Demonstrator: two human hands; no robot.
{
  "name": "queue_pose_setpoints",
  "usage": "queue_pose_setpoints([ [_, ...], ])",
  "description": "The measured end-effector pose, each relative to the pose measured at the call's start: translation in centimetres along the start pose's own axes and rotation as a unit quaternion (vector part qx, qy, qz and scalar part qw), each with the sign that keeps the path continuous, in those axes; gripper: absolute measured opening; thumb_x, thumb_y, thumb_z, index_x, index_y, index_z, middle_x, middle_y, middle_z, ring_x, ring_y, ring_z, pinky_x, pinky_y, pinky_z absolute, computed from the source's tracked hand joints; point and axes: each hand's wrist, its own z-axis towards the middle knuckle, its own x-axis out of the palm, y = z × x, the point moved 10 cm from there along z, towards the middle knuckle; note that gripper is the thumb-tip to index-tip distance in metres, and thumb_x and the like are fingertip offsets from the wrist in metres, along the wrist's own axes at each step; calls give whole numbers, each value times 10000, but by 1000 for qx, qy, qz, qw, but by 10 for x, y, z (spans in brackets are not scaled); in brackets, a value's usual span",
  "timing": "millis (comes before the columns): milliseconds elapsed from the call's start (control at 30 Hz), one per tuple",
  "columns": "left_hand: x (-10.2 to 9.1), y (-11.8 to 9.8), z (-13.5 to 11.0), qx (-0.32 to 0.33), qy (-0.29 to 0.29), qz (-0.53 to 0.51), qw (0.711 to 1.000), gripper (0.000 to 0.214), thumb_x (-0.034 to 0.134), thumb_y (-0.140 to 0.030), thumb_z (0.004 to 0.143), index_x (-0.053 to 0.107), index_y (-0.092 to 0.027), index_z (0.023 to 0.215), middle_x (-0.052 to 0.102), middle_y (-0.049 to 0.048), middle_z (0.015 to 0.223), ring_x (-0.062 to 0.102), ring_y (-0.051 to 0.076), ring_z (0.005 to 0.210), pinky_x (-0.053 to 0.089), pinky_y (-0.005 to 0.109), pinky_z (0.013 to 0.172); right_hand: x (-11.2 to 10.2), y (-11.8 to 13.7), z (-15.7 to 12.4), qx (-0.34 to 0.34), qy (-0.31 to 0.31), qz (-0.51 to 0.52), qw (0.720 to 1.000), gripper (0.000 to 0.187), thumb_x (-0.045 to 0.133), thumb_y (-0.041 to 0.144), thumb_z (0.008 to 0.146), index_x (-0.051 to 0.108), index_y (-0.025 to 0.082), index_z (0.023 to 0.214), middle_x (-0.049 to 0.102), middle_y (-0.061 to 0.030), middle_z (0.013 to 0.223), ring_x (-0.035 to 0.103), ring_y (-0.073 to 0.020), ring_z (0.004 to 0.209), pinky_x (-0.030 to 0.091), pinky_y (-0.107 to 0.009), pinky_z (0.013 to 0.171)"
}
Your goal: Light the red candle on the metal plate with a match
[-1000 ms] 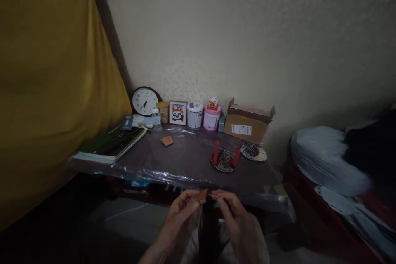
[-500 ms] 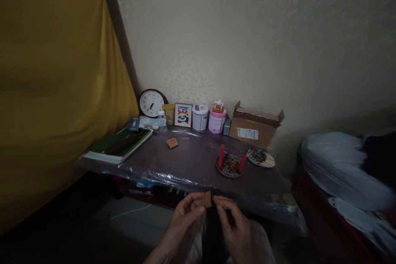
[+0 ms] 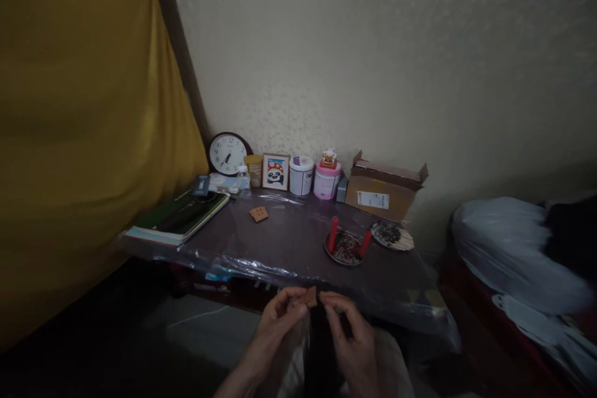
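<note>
While cloudy yellow cloth [image 3: 93, 137] drapes the left of the frame, a lidded tan tub [image 3: 254, 173] stands left of centre. At lower centre, your left hand [image 3: 276, 323] pinches a small, flat-sided brown piece [image 3: 310, 298] between thumb and fingers. Above, a round white tub [image 3: 301, 177] and a pink tub [image 3: 326, 183] are lidded. Right of centre, a round shallow dish [image 3: 344, 263] holds two red candles [image 3: 333, 235] and dark crumbs. Below it, your right hand [image 3: 353, 329] has fingertips near the brown piece; whether they grip anything, I cannot tell. Farther right are a cardboard box [image 3: 382, 189], flaps raised, and a plate [image 3: 374, 236] bearing dark-tipped sticks [image 3: 402, 238]. Against one second ago, the tabletop items appear farther right in your view.
</note>
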Motion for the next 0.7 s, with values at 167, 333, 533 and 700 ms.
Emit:
queue_pose_setpoints([
  [167,9,-3,-3,-16,-1,-66,998,204,696,-269,699,649,-184,879,716,57,883,638,185,794,446,300,767,-8,6,2,8,-11,-20,1000,157,510,267,861,657,249,915,714,-14,931,664,-163,883,517,-261,813],
  [333,21,-9,-2,-11,18,-130,991,170,683,-224,714,654,-168,872,716,74,920,642,208,887,437,332,851,-6,4,3,-29,-26,-36,999,167,499,246,871,648,259,945,708,-14,960,653,-162,911,504,-284,846],
  [533,21,-4,3,-15,9,-144,989,178,697,-226,702,659,-150,859,726,93,906,649,227,905,439,351,865,-29,26,8,-40,-81,-82,992,214,464,306,882,669,248,907,717,-22,892,679,-174,818,539,-281,775],
  [700,26,-5,3,-15,11,-172,985,167,690,-201,708,664,-146,864,727,87,877,653,194,841,450,323,833,-21,41,6,-143,-51,-116,982,221,456,249,882,659,238,967,716,-44,944,673,-181,864,540,-309,778],
])
